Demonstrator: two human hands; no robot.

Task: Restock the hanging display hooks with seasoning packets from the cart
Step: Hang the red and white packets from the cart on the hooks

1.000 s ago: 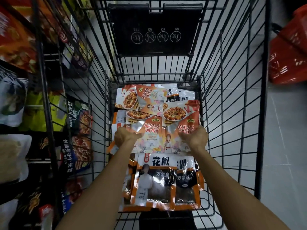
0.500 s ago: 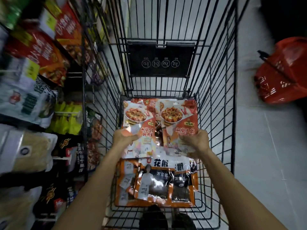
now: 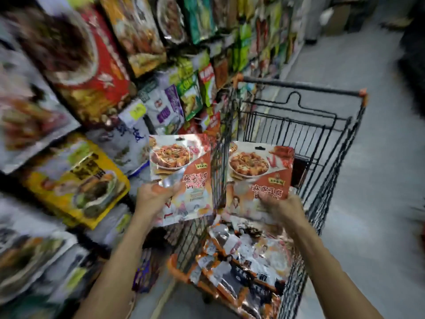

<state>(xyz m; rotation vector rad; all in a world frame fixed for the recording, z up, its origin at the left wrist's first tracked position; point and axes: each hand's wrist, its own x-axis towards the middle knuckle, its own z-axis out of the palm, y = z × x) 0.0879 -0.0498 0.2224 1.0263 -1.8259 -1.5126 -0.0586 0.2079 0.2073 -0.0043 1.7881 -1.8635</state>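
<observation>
Red-orange glossy seasoning packets [image 3: 181,166]

A shop aisle: hanging food packets [image 3: 96,72] crowd the display left of the wire cart [image 3: 322,143], grey floor [image 3: 372,180] to its right.

The left hand [image 3: 154,197] and right hand [image 3: 281,206] each grip a seasoning packet [image 3: 181,162] (both upright) over the cart [image 3: 322,125].

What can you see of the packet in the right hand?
The packet is a flat, glossy pouch, orange-red and white, printed with a dish of food and Chinese lettering. A dark hang slot sits near its top edge. It is held upright, facing the camera, above the cart; the right hand grips its lower part.
</observation>
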